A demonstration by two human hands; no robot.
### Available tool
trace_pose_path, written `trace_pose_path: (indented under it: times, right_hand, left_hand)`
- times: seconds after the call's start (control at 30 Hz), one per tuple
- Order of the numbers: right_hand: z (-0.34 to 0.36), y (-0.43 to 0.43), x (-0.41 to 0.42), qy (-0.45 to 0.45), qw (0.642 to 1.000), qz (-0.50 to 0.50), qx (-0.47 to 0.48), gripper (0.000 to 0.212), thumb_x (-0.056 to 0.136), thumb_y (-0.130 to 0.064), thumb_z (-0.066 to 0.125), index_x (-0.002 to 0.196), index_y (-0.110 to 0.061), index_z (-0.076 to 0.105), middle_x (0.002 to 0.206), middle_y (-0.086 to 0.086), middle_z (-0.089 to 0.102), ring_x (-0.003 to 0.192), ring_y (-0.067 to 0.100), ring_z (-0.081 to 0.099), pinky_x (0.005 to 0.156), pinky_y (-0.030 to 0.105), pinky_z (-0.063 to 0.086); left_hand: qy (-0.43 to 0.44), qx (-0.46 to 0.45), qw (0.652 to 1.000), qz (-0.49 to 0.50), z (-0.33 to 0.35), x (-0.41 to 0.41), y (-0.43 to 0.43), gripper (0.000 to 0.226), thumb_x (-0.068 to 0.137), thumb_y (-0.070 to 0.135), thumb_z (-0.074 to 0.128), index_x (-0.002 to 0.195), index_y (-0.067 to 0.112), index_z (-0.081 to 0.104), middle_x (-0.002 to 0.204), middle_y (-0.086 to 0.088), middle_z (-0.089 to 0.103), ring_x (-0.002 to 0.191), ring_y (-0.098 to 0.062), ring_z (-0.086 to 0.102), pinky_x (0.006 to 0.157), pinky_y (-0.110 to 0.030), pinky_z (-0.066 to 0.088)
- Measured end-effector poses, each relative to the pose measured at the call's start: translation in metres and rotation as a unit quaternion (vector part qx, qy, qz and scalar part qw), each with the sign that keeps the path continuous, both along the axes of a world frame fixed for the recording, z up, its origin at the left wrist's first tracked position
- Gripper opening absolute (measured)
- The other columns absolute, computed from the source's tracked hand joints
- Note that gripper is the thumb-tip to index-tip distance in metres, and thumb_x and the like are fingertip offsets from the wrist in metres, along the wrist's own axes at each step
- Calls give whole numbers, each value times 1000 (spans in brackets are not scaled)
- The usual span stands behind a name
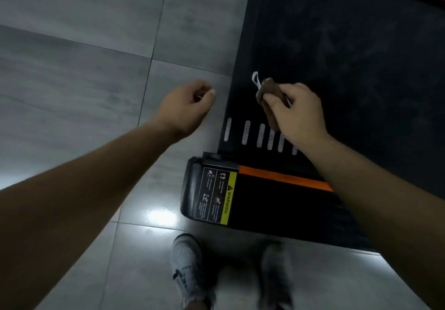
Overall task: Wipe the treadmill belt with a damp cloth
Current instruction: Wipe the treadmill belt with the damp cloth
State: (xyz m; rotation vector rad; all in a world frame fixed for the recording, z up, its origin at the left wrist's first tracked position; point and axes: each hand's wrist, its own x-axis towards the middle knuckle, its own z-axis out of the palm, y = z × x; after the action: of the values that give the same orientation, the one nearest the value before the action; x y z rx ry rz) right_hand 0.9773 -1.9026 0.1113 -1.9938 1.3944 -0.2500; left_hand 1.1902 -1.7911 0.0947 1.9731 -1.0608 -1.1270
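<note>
The black treadmill belt (349,45) fills the upper right, with faint smudges on it. My right hand (298,114) hovers over the belt's near-left corner and grips a small brown cloth (271,93) with a white loop at its top. My left hand (185,107) hangs over the grey floor just left of the treadmill, its fingers loosely curled with nothing in them.
The treadmill's rear end cap (209,189) carries a yellow warning label and an orange stripe (284,177). White dashes (245,131) mark the belt's end. Grey floor tiles (84,69) spread to the left. My two grey shoes (187,268) stand behind the treadmill.
</note>
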Motion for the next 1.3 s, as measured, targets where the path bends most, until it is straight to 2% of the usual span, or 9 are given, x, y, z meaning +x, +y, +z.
trace_pose_path:
  times: [0.13,0.33,0.43,0.57,0.67,0.77,1.03,1.17,1.3]
  right_hand:
    - [31,10,-9,-25,998,-37,34,20,96,-35,61,108,-23,71,88,-7,53,78,-7,53,61,4,36]
    - [59,-6,13,-70,993,-69,67,21,95,-35,62,113,-26,68,96,-8,53,82,7,59,70,29,53]
    - [73,-22,38,-74,994,-61,45,22,95,-36,62,113,-25,69,96,-8,54,83,4,56,70,20,46]
    - [90,-46,91,-46,999,-21,-1,21,94,-33,63,109,-20,71,93,-2,56,83,7,54,72,20,45]
    - [99,-62,135,-21,999,-16,-22,18,94,-33,63,101,-19,71,87,-2,55,79,8,51,67,10,38]
    - [106,-76,181,8,998,-21,-59,18,93,-34,64,98,-18,70,87,-1,55,77,10,50,66,9,36]
    - [129,-122,279,13,989,-111,-98,22,92,-32,66,108,-18,72,90,1,55,77,4,46,66,2,33]
    - [134,-160,301,3,989,-112,-92,23,92,-34,65,111,-22,71,93,1,58,82,4,47,72,5,35]
    - [140,-223,314,5,989,-110,-94,23,92,-33,66,111,-22,71,94,2,59,85,10,49,72,12,34]
  left_hand:
    - [-30,13,999,-24,36,6,-19,28,106,35,52,122,16,64,106,3,67,97,-14,63,86,-32,51]
    - [-85,10,996,-25,72,35,-47,32,104,39,53,125,19,65,113,7,66,107,-10,62,93,-29,48]
    - [-117,-3,992,-43,84,61,-61,40,103,43,54,134,18,62,122,1,67,113,-11,61,94,-31,49]
    - [-189,-29,979,-74,100,118,-92,53,98,51,51,140,19,57,130,-7,63,119,-21,60,95,-34,48]
    - [-228,-27,967,-110,107,170,-118,49,101,48,51,140,19,58,132,-10,62,119,-27,60,95,-38,47]
    - [-263,3,950,-168,111,224,-147,53,102,54,44,142,21,54,136,-11,60,117,-31,60,95,-41,48]
    - [-342,18,911,-230,133,347,-201,50,103,49,46,141,18,56,134,-12,61,122,-35,56,100,-45,42]
    - [-351,10,906,-236,144,375,-247,49,103,49,47,139,18,58,126,-14,64,114,-36,60,97,-46,44]
    - [-349,8,907,-236,151,383,-323,48,103,48,47,140,19,57,130,-12,64,117,-35,59,96,-44,44]
